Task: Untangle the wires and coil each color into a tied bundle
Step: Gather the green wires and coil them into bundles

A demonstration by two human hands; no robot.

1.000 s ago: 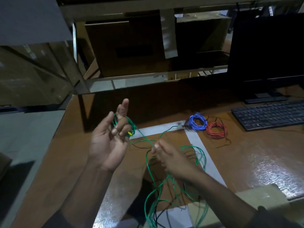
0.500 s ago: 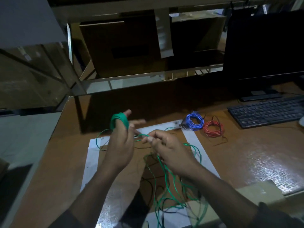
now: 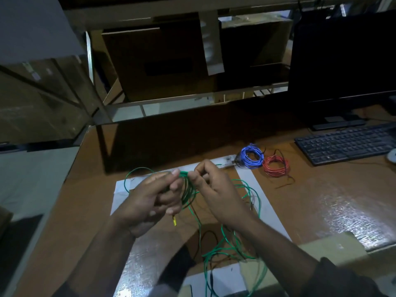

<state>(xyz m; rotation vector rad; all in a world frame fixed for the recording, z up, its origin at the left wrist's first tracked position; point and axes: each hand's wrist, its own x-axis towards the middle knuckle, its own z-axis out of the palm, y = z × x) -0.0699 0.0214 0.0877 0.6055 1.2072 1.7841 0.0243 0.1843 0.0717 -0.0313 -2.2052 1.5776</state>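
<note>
My left hand (image 3: 150, 200) holds a small coil of green wire (image 3: 188, 191) above the brown desk, fingers curled round the loops. My right hand (image 3: 214, 189) pinches the top of that same coil against the left fingertips. A yellow wire tip (image 3: 175, 221) hangs below the left hand. Loose green wire (image 3: 235, 243) trails down in tangled loops toward the near desk edge, mixed with a thin black wire (image 3: 205, 234). One green loop (image 3: 132, 174) arcs out to the left. A coiled blue bundle (image 3: 251, 155) and a coiled red bundle (image 3: 276, 166) lie at the back right.
White tape strips (image 3: 263, 202) mark a rectangle on the desk (image 3: 321, 200). A black keyboard (image 3: 347, 144) and a dark monitor (image 3: 342, 56) stand at the right. A low dark partition (image 3: 192, 133) runs along the desk's far side. A cardboard piece (image 3: 332, 247) lies near right.
My left hand has dropped and turned, with the green coil now between both hands. My right hand moved up from the trailing wire and now pinches the coil's top.
</note>
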